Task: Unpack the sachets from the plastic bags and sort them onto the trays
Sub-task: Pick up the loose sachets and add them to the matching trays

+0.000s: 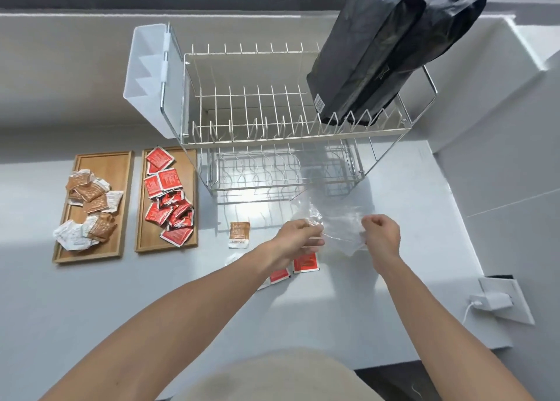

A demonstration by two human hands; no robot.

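Note:
A clear plastic bag hangs above the white counter between both hands. My left hand pinches its left edge, with something brown showing at the fingertips. My right hand grips the bag's right edge. A brown sachet lies on the counter to the left of my left hand. Two red sachets lie under my left wrist, partly hidden. The left wooden tray holds several brown sachets. The right wooden tray holds several red sachets.
A two-tier wire dish rack stands behind the bag, with a black foil bag in its upper tier and a white plastic holder on its left side. A wall socket with a white charger is at the right.

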